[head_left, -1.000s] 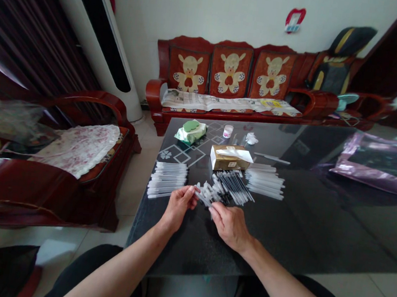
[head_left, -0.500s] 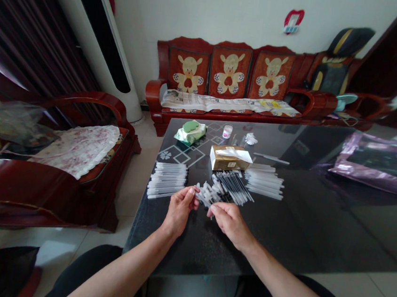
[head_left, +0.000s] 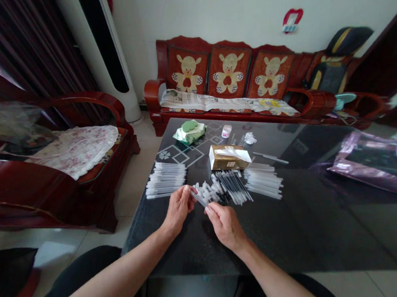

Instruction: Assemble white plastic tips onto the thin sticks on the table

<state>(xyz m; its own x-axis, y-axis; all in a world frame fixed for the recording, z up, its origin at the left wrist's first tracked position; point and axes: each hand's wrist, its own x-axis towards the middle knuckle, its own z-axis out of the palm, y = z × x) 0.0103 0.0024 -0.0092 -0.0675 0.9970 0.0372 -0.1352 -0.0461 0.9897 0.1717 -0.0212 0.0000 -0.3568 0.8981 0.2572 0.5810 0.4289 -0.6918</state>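
Tube (head_left: 199,199), pale and thin, slants between the left hand (head_left: 177,208) and the right hand (head_left: 225,224), each pinching an end, over the dark desk (head_left: 282,228), near small white pieces (head_left: 206,191) and black rods (head_left: 234,185)

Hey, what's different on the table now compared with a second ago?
Not much: the right hand has eased slightly left, toward the left hand. Both hands now pinch a slender translucent piece; I can't tell whether it was freshly picked up. The left stack of tubes, right stack of tubes, tissue box and wipes pack stayed put.
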